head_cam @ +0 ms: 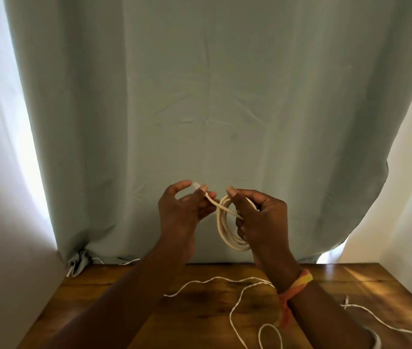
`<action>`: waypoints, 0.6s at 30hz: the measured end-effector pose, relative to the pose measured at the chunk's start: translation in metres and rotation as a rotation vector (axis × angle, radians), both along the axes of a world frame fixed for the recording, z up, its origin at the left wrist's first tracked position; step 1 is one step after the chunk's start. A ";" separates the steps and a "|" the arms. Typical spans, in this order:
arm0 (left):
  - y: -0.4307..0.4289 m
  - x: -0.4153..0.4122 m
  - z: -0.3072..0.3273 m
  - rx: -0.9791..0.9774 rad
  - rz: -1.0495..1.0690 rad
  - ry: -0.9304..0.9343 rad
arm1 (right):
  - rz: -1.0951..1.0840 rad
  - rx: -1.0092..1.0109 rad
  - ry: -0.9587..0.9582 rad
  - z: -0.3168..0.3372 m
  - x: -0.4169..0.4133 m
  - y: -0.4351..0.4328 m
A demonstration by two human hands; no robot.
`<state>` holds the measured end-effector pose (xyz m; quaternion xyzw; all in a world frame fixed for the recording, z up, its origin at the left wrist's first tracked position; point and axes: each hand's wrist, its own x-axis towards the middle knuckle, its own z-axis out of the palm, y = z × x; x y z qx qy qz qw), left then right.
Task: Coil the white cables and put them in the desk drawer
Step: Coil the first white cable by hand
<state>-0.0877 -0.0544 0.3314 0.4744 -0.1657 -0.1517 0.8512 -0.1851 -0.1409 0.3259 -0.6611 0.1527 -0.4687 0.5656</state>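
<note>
A coiled cream-white cable (225,230) hangs in the air above the wooden desk (114,293). My right hand (260,217) grips the coil's upper right side with curled fingers. My left hand (182,207) pinches the cable's free end, whose clear plug (196,185) sticks up past my fingers. The end runs diagonally across the coil to my right hand. A thinner white cable (235,306) lies loose and winding on the desk below my forearms. The desk drawer is out of sight.
A pale green curtain (199,96) hangs right behind the desk. More white cable (386,323) trails along the desk's right side, and short cable ends (129,261) show under the curtain hem at the back left. White walls flank the desk.
</note>
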 end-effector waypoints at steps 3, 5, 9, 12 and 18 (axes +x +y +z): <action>-0.006 -0.002 -0.007 0.090 -0.027 0.050 | 0.020 -0.055 -0.003 0.002 -0.001 0.004; -0.008 -0.006 -0.011 0.154 -0.057 -0.012 | 0.022 -0.087 0.000 0.003 -0.002 0.005; -0.008 -0.013 -0.015 0.196 -0.042 -0.227 | -0.004 -0.081 0.008 0.003 -0.004 0.004; -0.008 -0.020 -0.016 0.202 -0.041 -0.394 | 0.004 -0.007 0.005 0.002 -0.005 0.002; -0.002 -0.023 -0.014 0.285 -0.256 -0.603 | 0.004 0.055 0.024 0.003 -0.007 -0.004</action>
